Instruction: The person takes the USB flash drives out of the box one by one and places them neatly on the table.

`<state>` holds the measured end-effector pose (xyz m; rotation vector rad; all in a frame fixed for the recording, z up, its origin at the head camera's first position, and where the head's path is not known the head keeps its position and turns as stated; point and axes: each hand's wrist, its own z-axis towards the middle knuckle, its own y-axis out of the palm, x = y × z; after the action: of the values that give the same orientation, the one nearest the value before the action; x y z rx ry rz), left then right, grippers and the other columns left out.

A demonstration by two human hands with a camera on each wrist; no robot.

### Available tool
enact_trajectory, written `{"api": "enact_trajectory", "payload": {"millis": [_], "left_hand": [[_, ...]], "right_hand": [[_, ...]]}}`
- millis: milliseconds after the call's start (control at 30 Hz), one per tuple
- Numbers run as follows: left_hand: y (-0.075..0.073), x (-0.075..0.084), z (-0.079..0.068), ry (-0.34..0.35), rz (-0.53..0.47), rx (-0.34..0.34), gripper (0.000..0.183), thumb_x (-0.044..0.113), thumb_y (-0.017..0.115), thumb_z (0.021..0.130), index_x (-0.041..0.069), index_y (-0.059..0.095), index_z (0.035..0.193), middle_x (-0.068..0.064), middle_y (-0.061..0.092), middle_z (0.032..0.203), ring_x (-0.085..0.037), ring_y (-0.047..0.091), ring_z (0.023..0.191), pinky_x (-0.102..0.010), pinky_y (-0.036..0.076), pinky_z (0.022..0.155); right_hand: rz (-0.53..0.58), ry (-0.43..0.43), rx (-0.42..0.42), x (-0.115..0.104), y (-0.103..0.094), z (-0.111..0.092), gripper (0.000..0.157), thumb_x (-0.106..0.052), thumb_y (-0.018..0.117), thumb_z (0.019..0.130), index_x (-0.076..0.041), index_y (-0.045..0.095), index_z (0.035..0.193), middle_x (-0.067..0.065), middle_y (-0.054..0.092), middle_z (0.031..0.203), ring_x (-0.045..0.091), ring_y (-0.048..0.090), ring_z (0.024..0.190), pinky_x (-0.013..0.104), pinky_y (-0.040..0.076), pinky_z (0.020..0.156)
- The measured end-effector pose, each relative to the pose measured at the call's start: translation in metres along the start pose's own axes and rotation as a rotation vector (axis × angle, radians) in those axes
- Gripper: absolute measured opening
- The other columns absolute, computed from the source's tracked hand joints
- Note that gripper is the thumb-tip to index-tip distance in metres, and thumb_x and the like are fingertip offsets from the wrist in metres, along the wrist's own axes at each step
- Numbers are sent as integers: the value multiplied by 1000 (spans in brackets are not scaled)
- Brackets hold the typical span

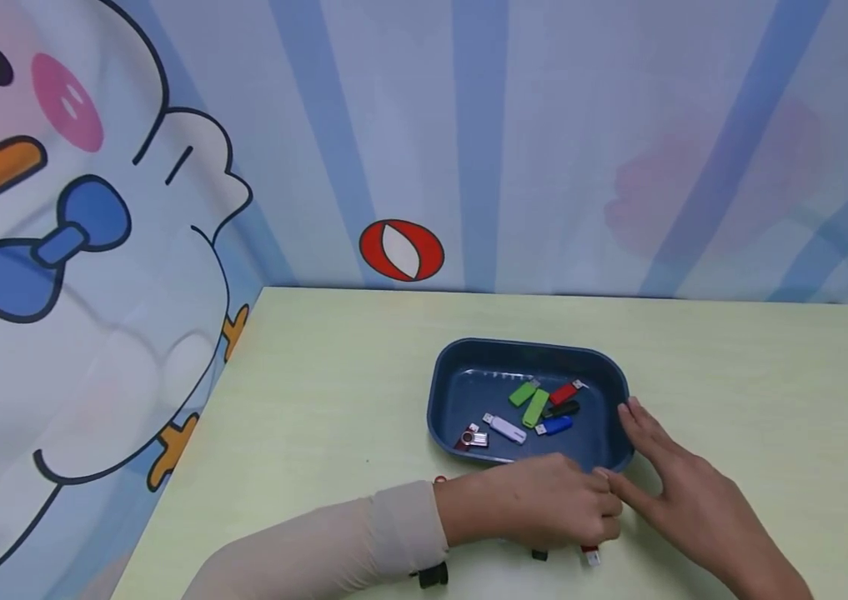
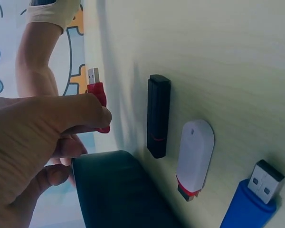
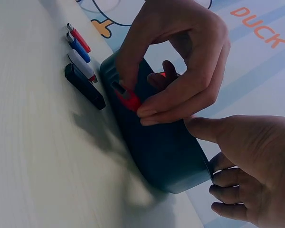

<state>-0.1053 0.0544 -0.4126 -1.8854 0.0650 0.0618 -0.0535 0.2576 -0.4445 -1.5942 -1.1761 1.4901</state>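
Observation:
In the right wrist view my left hand (image 3: 190,61) pinches a red USB stick (image 3: 128,99) between thumb and fingers, above the table beside the tray's near wall. The same red stick (image 2: 99,97) shows its metal plug in the left wrist view. My right hand (image 1: 701,500) touches the right end of the dark blue tray (image 1: 442,375), fingers extended along its outer side and thumb at the near corner. Inside the tray lie several USB sticks, among them a lilac one (image 1: 506,428), a green one (image 1: 535,408) and a blue one (image 1: 554,426).
Along the tray's near side, a black USB stick (image 2: 158,116), a white one (image 2: 195,152) and a blue one (image 2: 249,204) lie on the table (image 1: 318,367). Beyond them is another red stick (image 3: 80,39). A printed cartoon backdrop (image 1: 544,150) stands behind.

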Motion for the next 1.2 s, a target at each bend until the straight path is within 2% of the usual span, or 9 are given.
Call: {"api": "enact_trajectory", "payload": {"millis": [100, 233, 433, 567, 667, 1000, 1200], "left_hand": [[0, 0, 2, 14, 10, 1, 31, 33, 51, 113, 32, 67, 141, 15, 64, 142, 0, 57, 127, -12, 49, 96], [1, -1, 4, 31, -22, -17, 33, 31, 55, 112, 33, 66, 143, 16, 63, 144, 1, 57, 127, -11, 50, 91], [5, 3, 10, 28, 9, -31, 28, 29, 58, 111, 38, 71, 134, 17, 67, 134, 2, 62, 116, -13, 52, 84], [7, 6, 13, 31, 61, -41, 23, 28, 58, 111, 39, 72, 126, 18, 68, 128, 1, 63, 113, -16, 54, 85], [8, 6, 14, 30, 77, -55, 24, 29, 58, 111, 39, 72, 126, 17, 68, 129, 1, 64, 113, -17, 55, 86], [10, 3, 16, 56, 29, -84, 26, 30, 61, 109, 38, 72, 131, 16, 68, 130, 1, 63, 111, -14, 53, 87], [12, 2, 15, 58, 35, -82, 25, 30, 61, 110, 38, 72, 130, 16, 68, 129, 1, 64, 111, -15, 54, 86]], "right_hand": [[-2, 6, 1, -1, 0, 0, 108, -84, 52, 92, -12, 27, 168, 14, 21, 177, 53, 53, 139, 61, 58, 83], [-15, 29, -12, -2, 0, 2, 114, -90, 47, 88, -12, 27, 168, 16, 21, 176, 54, 51, 140, 67, 55, 88], [-28, 37, 2, -3, 0, 3, 113, -89, 50, 89, -10, 28, 168, 18, 24, 175, 54, 48, 143, 72, 51, 94], [-29, 43, 0, -2, -1, 2, 115, -90, 48, 88, -10, 28, 168, 18, 24, 175, 55, 47, 143, 73, 50, 95], [-27, 41, -6, -2, 0, 2, 114, -90, 48, 88, -10, 28, 168, 18, 23, 176, 55, 47, 143, 73, 50, 95], [-21, 39, 2, 0, 0, 2, 111, -86, 52, 90, -11, 28, 168, 18, 24, 175, 55, 47, 144, 73, 50, 94], [-13, 39, 2, -2, 1, 3, 113, -88, 50, 88, -12, 28, 168, 17, 24, 175, 54, 46, 145, 73, 50, 95]]}}
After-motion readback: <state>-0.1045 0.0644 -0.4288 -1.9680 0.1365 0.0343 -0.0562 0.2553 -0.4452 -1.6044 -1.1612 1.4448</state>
